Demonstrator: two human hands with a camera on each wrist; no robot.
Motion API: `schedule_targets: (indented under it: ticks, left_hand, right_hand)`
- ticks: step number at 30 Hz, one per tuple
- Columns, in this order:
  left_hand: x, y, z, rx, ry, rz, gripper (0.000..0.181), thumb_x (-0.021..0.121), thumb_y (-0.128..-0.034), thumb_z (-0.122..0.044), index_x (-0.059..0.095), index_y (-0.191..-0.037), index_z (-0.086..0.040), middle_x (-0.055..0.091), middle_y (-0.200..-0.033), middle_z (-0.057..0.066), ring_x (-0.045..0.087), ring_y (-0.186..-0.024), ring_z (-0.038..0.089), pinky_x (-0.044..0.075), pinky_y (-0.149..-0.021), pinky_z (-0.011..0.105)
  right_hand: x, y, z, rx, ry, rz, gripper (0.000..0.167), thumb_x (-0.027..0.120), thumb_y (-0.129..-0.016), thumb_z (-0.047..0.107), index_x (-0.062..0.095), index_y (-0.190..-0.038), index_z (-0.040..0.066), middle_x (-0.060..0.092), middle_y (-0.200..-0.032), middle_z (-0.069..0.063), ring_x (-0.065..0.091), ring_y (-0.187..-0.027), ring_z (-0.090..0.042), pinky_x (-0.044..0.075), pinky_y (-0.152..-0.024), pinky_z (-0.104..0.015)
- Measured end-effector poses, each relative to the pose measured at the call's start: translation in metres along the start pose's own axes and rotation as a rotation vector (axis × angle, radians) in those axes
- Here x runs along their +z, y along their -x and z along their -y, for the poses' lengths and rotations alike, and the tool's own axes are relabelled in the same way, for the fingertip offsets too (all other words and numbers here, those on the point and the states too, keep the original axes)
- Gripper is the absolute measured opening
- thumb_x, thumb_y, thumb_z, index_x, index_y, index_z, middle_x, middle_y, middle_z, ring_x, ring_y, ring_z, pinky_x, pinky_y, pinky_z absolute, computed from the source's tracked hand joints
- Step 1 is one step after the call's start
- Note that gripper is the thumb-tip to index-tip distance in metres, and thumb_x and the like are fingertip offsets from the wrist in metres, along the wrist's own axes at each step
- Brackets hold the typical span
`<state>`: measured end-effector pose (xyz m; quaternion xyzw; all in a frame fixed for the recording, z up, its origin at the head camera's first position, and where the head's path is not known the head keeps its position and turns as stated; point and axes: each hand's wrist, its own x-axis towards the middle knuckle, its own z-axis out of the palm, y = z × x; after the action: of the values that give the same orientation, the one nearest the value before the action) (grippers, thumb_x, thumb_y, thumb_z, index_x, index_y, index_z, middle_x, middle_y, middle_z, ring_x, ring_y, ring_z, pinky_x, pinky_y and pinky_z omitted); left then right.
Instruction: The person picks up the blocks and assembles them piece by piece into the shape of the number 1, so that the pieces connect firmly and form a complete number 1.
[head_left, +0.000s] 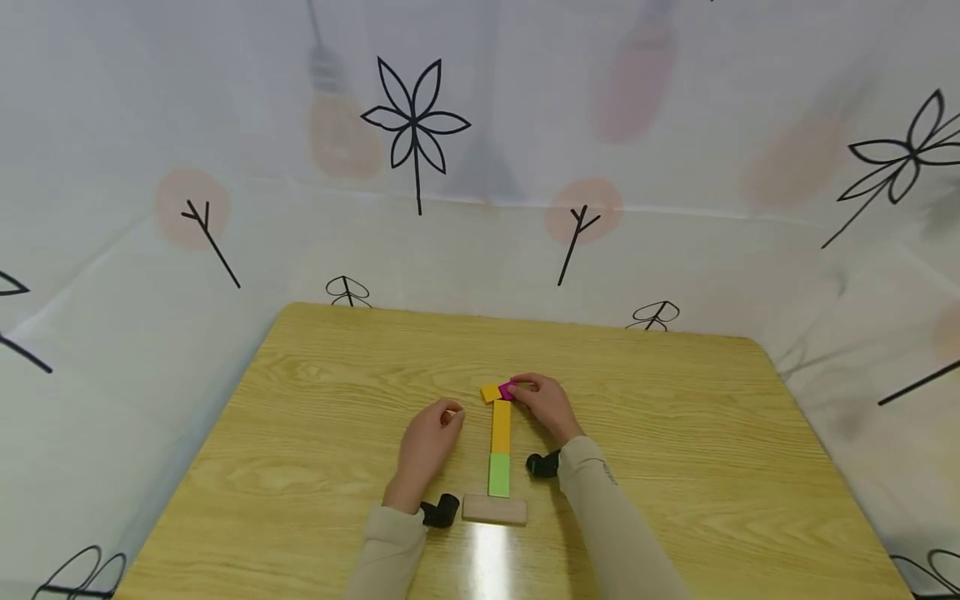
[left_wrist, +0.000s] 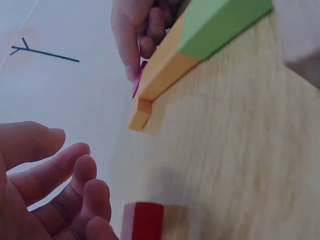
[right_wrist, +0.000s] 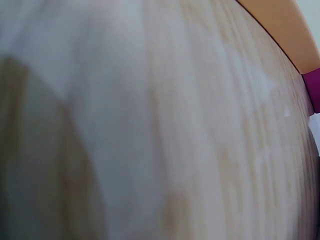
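A row of blocks lies on the table. A long orange block (head_left: pixel 501 427) meets a green block (head_left: pixel 498 476), and a plain wooden bar (head_left: pixel 495 510) lies crosswise at the near end. At the far end a small orange block (head_left: pixel 490 393) sits at a slant beside a small magenta block (head_left: pixel 506 390). My right hand (head_left: pixel 550 408) pinches the magenta block from the right with thumb and finger. To the left of the row hovers my left hand (head_left: pixel 429 446), fingers loosely curled round nothing. Near it, a red block (left_wrist: pixel 144 221) shows in the left wrist view.
The wooden table (head_left: pixel 322 375) reaches back to a white cloth (head_left: pixel 487 250) printed with plants, which also hangs along both sides. Black wrist cameras (head_left: pixel 441 511) sit on the inner side of each wrist, close to the blocks.
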<state>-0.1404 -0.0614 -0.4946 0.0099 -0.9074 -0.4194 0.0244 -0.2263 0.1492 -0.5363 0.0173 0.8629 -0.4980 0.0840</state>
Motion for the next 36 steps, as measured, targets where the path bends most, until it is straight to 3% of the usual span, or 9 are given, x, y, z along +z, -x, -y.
schedule_targets:
  ticks: [5, 12, 20, 28, 36]
  left_hand:
    - [-0.005, 0.009, 0.011, -0.034, 0.04, -0.024, 0.018, 0.055, -0.088, -0.03, 0.064, -0.097, -0.017, 0.056, -0.074, -0.008, 0.049, -0.063, 0.011, 0.039, -0.057, 0.029]
    - [-0.016, 0.017, 0.033, -0.131, 0.143, -0.055, 0.02, 0.054, -0.0883, -0.033, 0.063, -0.099, -0.018, 0.06, -0.085, -0.003, 0.054, -0.076, 0.013, 0.043, -0.065, 0.033]
    - [-0.015, 0.021, 0.042, -0.171, 0.165, -0.058, 0.021, 0.056, -0.0873, -0.031, 0.059, -0.1, -0.015, 0.059, -0.084, -0.003, 0.055, -0.077, 0.013, 0.043, -0.066, 0.032]
    - [-0.013, 0.021, 0.04, -0.196, 0.104, -0.054, 0.033, 0.057, -0.086, -0.033, 0.052, -0.113, -0.015, 0.058, -0.086, -0.002, 0.052, -0.069, 0.014, 0.039, -0.061, 0.032]
    - [-0.012, 0.018, 0.041, -0.16, 0.019, -0.011, 0.046, 0.059, -0.0847, -0.033, 0.047, -0.124, -0.012, 0.056, -0.08, -0.005, 0.047, -0.059, 0.011, 0.037, -0.054, 0.029]
  right_hand:
    - [0.0, 0.001, 0.002, -0.003, 0.004, -0.002, 0.032, 0.063, -0.081, 0.037, 0.064, -0.106, 0.017, 0.062, -0.084, -0.002, 0.051, -0.067, -0.017, 0.041, -0.059, -0.026]
    - [0.002, 0.001, 0.002, -0.014, 0.009, -0.001, 0.033, 0.063, -0.081, 0.037, 0.064, -0.107, 0.016, 0.061, -0.081, -0.002, 0.051, -0.065, -0.017, 0.042, -0.059, -0.027]
    - [0.002, 0.001, 0.0, -0.013, 0.001, 0.006, 0.034, 0.062, -0.082, 0.038, 0.063, -0.108, 0.017, 0.06, -0.08, -0.003, 0.049, -0.063, -0.017, 0.039, -0.055, -0.026]
    - [0.001, 0.003, 0.002, -0.027, -0.013, 0.024, 0.034, 0.062, -0.082, 0.036, 0.062, -0.109, 0.015, 0.06, -0.075, -0.003, 0.05, -0.062, -0.017, 0.039, -0.054, -0.026]
    - [0.0, 0.003, 0.003, -0.042, 0.02, -0.007, 0.036, 0.062, -0.082, 0.036, 0.063, -0.109, 0.013, 0.06, -0.077, -0.002, 0.052, -0.063, -0.016, 0.042, -0.059, -0.027]
